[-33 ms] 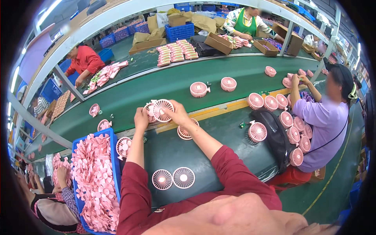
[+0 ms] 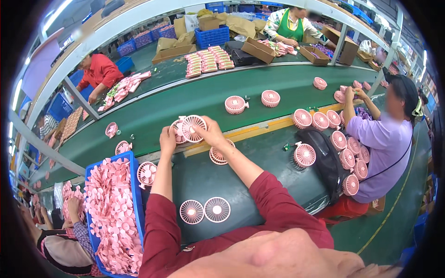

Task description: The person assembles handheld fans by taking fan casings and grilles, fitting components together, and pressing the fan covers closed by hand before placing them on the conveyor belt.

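Above the near edge of the conveyor, my left hand (image 2: 168, 140) is closed on a pink fan head (image 2: 179, 134). A round pink fan grille (image 2: 193, 128) is gripped by my right hand (image 2: 212, 134), its slotted face overlapping the fan head's right side. Whether the two parts touch I cannot tell. Under my right wrist lies another pink fan head (image 2: 217, 156), partly covered by the arm. Two loose grilles (image 2: 191, 211) rest side by side on the green worktop (image 2: 250, 185) near my body. Beside my left forearm stands a fan head with blades (image 2: 147, 173).
A blue crate (image 2: 134, 185) heaped with pink fan blades (image 2: 113, 213) stands at the left. Pink fans (image 2: 235, 105) sit on the green belt (image 2: 185, 102). At right are a black bag (image 2: 322, 160), more fans (image 2: 347, 160) and a co-worker in lilac (image 2: 382, 143).
Both hands, with the fan head and grille, have shifted very slightly; the grille sits a touch higher. Otherwise the scene looks the same.
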`<state>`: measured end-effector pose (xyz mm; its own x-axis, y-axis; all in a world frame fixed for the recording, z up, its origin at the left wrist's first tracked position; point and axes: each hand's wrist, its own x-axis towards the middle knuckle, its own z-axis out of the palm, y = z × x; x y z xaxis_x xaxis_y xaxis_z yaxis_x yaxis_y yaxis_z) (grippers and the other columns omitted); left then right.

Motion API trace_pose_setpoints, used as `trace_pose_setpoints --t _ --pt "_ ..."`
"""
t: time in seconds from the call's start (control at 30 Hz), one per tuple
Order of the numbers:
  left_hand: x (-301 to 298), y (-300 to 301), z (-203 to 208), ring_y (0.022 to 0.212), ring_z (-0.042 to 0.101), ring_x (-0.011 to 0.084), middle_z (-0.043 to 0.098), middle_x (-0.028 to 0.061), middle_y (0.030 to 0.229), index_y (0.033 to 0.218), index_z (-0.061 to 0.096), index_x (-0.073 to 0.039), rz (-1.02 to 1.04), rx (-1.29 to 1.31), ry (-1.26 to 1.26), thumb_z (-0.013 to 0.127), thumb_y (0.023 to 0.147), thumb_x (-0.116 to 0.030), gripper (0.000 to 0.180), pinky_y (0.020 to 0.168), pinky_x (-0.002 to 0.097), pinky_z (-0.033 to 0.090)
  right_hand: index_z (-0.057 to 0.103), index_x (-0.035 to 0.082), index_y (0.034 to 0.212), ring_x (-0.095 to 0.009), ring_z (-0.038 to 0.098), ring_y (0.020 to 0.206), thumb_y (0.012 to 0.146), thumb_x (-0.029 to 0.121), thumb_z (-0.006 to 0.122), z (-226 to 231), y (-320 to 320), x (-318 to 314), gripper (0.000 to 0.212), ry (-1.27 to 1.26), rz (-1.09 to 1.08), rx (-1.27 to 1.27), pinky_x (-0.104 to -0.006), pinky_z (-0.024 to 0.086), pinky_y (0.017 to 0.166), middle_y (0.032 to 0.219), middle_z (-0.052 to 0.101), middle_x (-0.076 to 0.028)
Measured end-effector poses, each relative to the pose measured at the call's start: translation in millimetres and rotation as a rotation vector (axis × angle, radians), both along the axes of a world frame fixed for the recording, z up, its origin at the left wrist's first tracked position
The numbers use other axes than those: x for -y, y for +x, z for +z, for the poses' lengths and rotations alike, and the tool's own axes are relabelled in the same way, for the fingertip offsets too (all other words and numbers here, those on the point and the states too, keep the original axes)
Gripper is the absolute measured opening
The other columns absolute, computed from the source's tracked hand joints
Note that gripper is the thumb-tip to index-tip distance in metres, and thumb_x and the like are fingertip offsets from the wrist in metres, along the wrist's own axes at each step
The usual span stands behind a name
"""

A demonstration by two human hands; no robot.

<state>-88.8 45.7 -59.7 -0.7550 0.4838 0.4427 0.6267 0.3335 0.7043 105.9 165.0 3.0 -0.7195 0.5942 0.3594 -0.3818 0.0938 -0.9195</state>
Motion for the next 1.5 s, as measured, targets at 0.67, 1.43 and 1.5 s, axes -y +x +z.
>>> trace_pose_setpoints --t 0.67,1.43,1.5 --pt "31.3 128.4 50.9 0.118 0.058 0.0264 0.058 0.0121 0.130 0.131 0.052 -0.005 -0.491 1.308 1.015 0.039 0.103 -0.046 0.051 0.099 0.0429 0.049 0.040 0.007 0.143 -0.041 0.041 0.128 0.089 0.045 0.061 -1.0 26.1 45.9 0.070 0.850 -0.043 0.103 -0.0485 0.036 0.108 0.144 0.038 -0.021" --pt "12.8 162.2 55.0 0.112 0.053 0.0189 0.053 0.0137 0.122 0.129 0.038 -0.002 -0.121 0.169 0.738 0.041 0.104 -0.014 0.028 0.098 0.0333 0.042 0.034 0.003 0.142 -0.027 0.049 0.121 0.102 0.030 0.034 -26.3 2.1 60.4 0.047 0.124 0.197 -0.029 -0.0356 0.039 0.104 0.132 0.048 -0.019" --pt "15.1 147.2 56.3 0.109 0.053 0.0173 0.053 0.0134 0.122 0.129 0.038 -0.002 -0.127 0.173 0.720 0.041 0.104 -0.014 0.028 0.095 0.0323 0.043 0.036 0.003 0.141 -0.028 0.049 0.122 0.101 0.027 0.040 -16.2 4.3 48.4 0.047 0.192 0.168 0.043 -0.0363 0.038 0.105 0.134 0.047 -0.018"
